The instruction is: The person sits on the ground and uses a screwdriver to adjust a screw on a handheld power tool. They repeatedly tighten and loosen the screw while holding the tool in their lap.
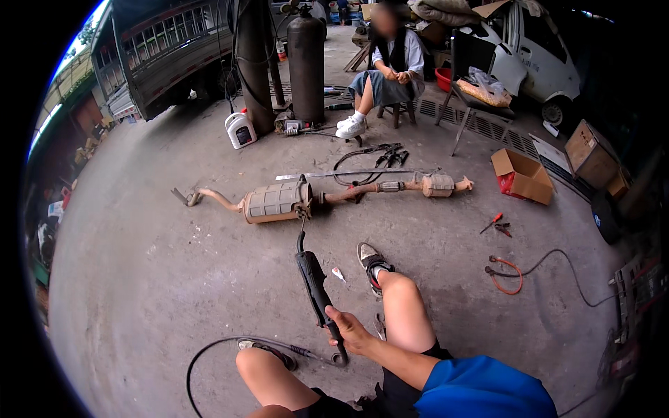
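Observation:
My right hand [354,333] is wrapped round the black handle of a welding torch [313,282], its bent neck pointing away from me. The torch tip reaches the near right end of a rusty exhaust muffler [273,202] lying on the concrete floor; whether it touches, I cannot tell. From the muffler a brown exhaust pipe [352,192] runs right to a smaller ribbed canister [438,185], and a bent tailpipe [217,197] leads off left. A black cable [244,339] loops from the torch's lower end toward the lower left. My left hand is out of view.
Behind the exhaust lie a long metal strip [334,173] and coiled black cables [376,155]. Beyond stand a gas cylinder [306,66], a white jug [241,129] and a seated person [390,66]. On the right are an open cardboard box [524,175], a red-handled screwdriver [492,221] and an orange cable [512,277].

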The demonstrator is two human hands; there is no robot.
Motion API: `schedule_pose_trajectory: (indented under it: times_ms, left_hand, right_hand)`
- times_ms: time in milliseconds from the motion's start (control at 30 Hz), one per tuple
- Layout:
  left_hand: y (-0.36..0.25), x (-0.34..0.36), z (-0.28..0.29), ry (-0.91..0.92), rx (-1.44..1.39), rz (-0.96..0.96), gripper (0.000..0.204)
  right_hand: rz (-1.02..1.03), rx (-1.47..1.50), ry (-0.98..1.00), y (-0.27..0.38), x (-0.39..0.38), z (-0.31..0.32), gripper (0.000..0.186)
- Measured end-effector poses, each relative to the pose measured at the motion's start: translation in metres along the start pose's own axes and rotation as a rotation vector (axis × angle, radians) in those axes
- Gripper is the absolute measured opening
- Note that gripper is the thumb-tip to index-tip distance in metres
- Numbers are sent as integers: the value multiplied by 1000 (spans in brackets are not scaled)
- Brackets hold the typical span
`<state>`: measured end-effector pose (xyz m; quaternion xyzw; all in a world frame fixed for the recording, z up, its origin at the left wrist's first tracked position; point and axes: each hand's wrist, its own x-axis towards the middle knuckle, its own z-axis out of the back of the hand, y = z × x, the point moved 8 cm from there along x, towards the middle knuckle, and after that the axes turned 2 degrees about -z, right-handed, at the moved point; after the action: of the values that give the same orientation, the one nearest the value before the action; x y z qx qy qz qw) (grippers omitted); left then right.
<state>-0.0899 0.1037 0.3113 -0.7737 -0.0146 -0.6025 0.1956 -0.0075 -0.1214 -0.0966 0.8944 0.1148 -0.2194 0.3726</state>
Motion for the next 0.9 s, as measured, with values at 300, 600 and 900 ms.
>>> schedule_pose_trajectory:
  times_ms: [300,600,900]
  left_hand:
    - [39,45,19,-195,145,-256,15]
    - [116,-220,195,-1035,784,1141,46]
    - [187,-214,221,-1084,-10,839,99]
  right_hand:
    - [-73,-28,52,-12,25,-32,58]
    - [-51,-119,320,16,8,-106,52]
    - [-192,-220,401,-4,10,-131,48]
